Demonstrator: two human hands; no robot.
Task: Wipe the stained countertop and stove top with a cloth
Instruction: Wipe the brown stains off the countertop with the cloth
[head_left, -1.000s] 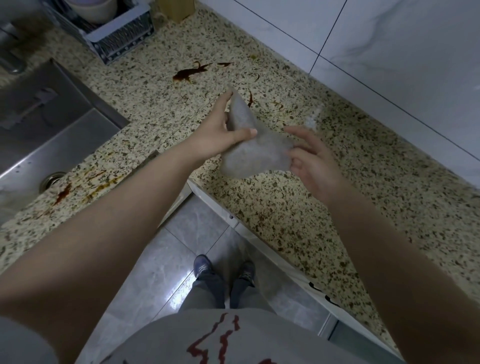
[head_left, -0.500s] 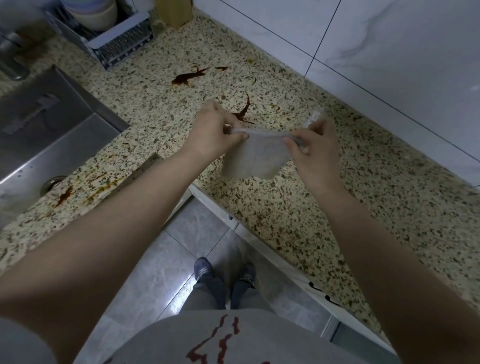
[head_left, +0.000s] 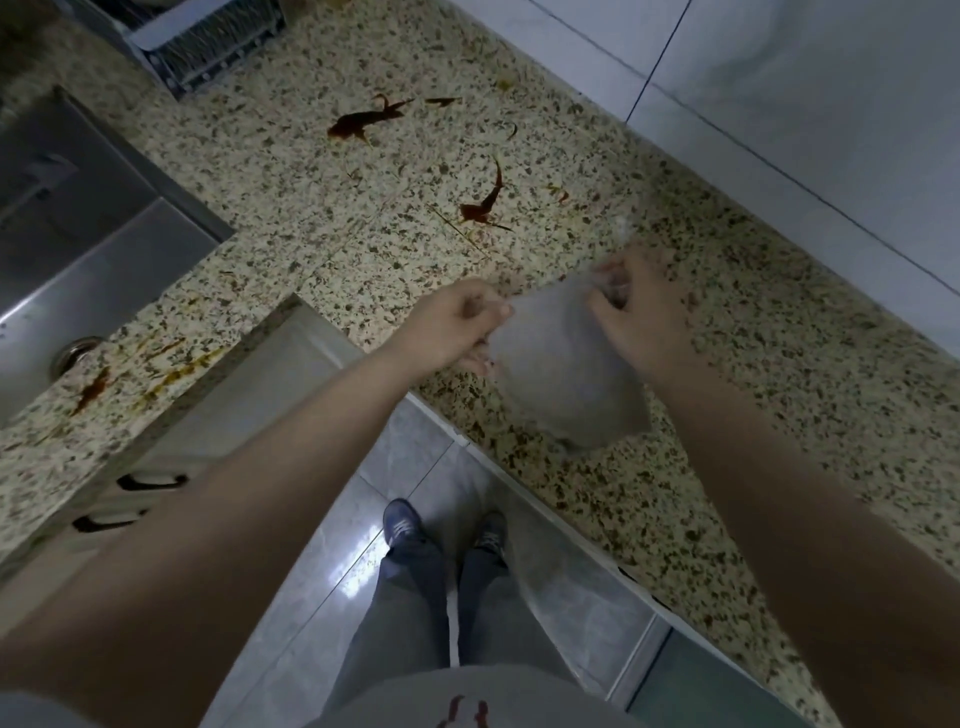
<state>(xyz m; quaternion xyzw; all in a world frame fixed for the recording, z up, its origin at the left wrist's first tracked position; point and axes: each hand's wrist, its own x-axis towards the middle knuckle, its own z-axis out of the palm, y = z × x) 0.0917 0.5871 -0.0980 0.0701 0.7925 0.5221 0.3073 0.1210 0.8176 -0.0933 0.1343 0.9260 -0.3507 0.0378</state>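
Observation:
A grey cloth (head_left: 566, 369) hangs spread between both hands, just above the speckled granite countertop (head_left: 779, 364) near its front edge. My left hand (head_left: 452, 325) pinches the cloth's upper left corner. Its upper right corner is gripped by my right hand (head_left: 644, 312), which looks blurred. Dark brown stains lie on the counter beyond the hands: one (head_left: 483, 205) a short way ahead, another (head_left: 363, 122) farther back. More brown streaks (head_left: 130, 374) mark the counter strip in front of the sink. No stove top is in view.
A steel sink (head_left: 78, 249) sits at the left, a dish rack (head_left: 208, 36) at the back left. White tiled wall (head_left: 805, 104) rises behind the counter. Cabinet drawers with dark handles (head_left: 150, 480) sit below the counter; my feet (head_left: 441, 530) stand on grey floor tiles.
The cloth went from bunched to stretched between both hands, then lowered toward the counter's front edge. The camera tilted, so the stains now appear farther ahead of the hands.

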